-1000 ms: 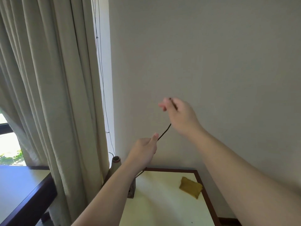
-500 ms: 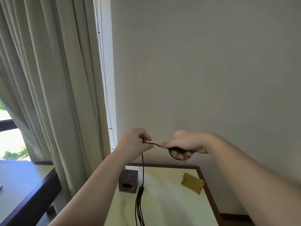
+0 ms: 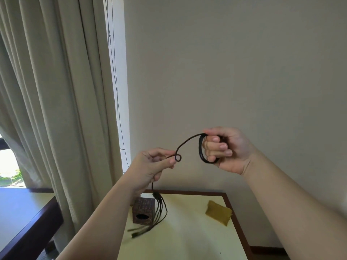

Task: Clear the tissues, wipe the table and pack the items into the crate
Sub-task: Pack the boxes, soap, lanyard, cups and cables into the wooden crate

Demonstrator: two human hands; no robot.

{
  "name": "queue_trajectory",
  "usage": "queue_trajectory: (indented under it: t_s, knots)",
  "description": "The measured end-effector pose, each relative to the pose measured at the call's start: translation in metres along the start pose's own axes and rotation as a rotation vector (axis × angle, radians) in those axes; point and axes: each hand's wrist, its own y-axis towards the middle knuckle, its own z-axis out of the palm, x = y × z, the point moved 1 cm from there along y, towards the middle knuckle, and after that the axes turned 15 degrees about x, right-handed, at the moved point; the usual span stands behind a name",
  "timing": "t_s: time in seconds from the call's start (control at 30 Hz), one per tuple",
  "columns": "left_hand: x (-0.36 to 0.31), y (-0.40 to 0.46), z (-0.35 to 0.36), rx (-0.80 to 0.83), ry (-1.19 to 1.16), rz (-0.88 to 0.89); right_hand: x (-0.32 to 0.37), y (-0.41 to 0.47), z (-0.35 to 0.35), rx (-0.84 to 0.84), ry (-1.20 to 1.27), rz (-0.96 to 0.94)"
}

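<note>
Since half a second ago, both hands have drawn apart and risen above the table, and coils of black cable (image 3: 189,142) now ring the right fingers where only a small loop hung before. At right, a person's right hand (image 3: 228,150) is raised in front of the beige wall, palm turned back toward the body, fingers (image 3: 217,147) curled into a fist with the cable wound around them. At left, the left hand (image 3: 152,165) sits lower, its thumb and forefinger pinching the cable where it forms a small kink; the remaining fingers fold loosely beneath. Between the two hands the cable arcs upward. Below the left hand it drops straight down and splits into several thin leads (image 3: 159,211), whose blurred ends dangle just above the cream-topped table (image 3: 187,237). On that table stand a dark wooden tissue box (image 3: 143,212), near the far left corner, and a yellow sponge cloth (image 3: 218,212) near the right edge, well apart from each other. Pale curtains (image 3: 47,91) hang at left.
</note>
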Motion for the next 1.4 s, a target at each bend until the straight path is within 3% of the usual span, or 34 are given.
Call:
queue_trajectory:
  t_s: [0.1, 0.23, 0.37, 0.47, 0.67, 0.77, 0.87, 0.97, 1.07, 1.13, 1.2, 1.27, 1.4]
  knots:
    - [-0.006, -0.001, -0.009, -0.045, 0.073, 0.029, -0.003, -0.005, -0.009, -0.007, 0.011, 0.026]
    - [-0.008, 0.011, -0.014, -0.086, 0.123, 0.009, -0.016, 0.004, 0.006, 0.271, 0.040, 0.125]
    - [0.008, 0.022, 0.003, 0.066, -0.064, -0.065, -0.018, 0.031, 0.038, 0.388, 0.074, 0.063]
    - [0.018, 0.022, 0.019, 0.063, -0.219, -0.115, -0.013, 0.047, 0.057, 0.292, 0.126, -0.048]
    - [0.030, 0.015, 0.034, 0.070, -0.411, -0.247, -0.005, 0.070, 0.056, -0.169, 0.082, -0.353]
    - [0.029, 0.010, 0.032, 0.041, -0.225, -0.251, -0.009, 0.076, 0.040, -0.262, -0.076, -0.406]
    - [0.028, 0.010, 0.029, -0.099, -0.096, -0.235, -0.012, 0.078, 0.020, -0.389, -0.197, -0.458]
    - [0.021, 0.005, 0.031, -0.158, 0.123, -0.193, -0.014, 0.074, -0.002, -0.524, -0.473, -0.443]
    - [0.006, 0.002, 0.032, -0.144, 0.400, -0.185, -0.025, 0.066, -0.018, -0.633, -1.020, -0.150]
    - [-0.008, 0.007, 0.027, -0.187, 0.653, -0.189, -0.040, 0.061, -0.020, -0.548, -1.250, 0.095]
    - [-0.025, 0.013, 0.020, -0.215, 0.878, -0.196, -0.055, 0.057, -0.008, -0.406, -1.185, 0.246]
    - [-0.040, 0.016, 0.014, -0.218, 1.005, -0.200, -0.066, 0.054, 0.009, -0.313, -0.921, 0.265]
    - [-0.054, 0.018, 0.013, -0.213, 0.910, -0.132, -0.073, 0.049, 0.042, -0.245, -0.337, 0.125]
